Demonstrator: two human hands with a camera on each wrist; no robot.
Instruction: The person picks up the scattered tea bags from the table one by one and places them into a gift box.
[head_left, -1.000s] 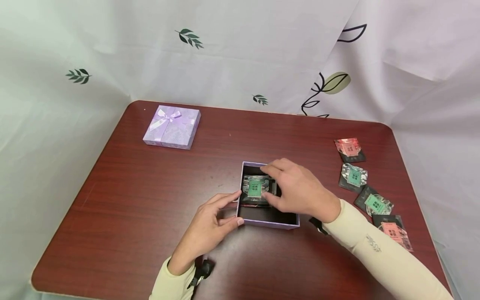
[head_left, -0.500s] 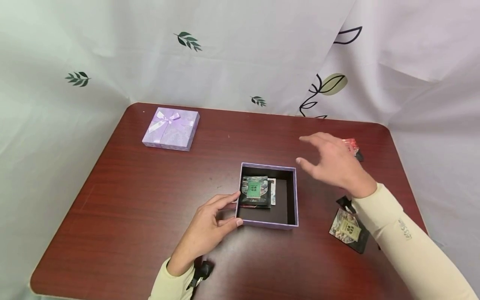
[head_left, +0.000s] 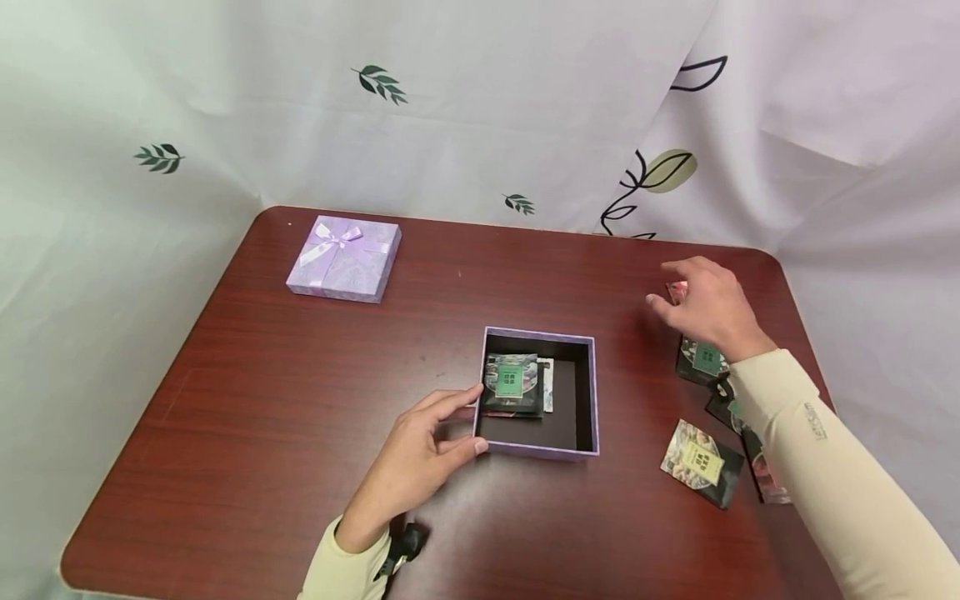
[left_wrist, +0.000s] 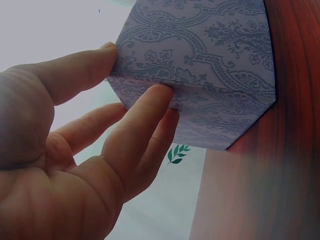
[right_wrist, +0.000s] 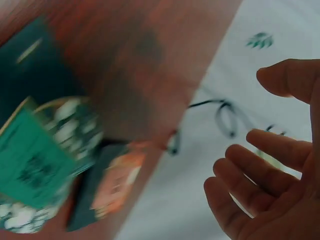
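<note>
Left grip (head_left: 412, 460) relaxed, fingertips against left side of purple box (head_left: 551, 452); packet stack (head_left: 512, 383) inside, just past them. Right grip (head_left: 708, 307) loosely spread, red packet (head_left: 677, 292) showing between thumb and fingers. Bow-topped lid (head_left: 345, 260) well beyond left grip.

Left hand (head_left: 416, 458) nearer, right hand (head_left: 712, 304) outstretched
</note>
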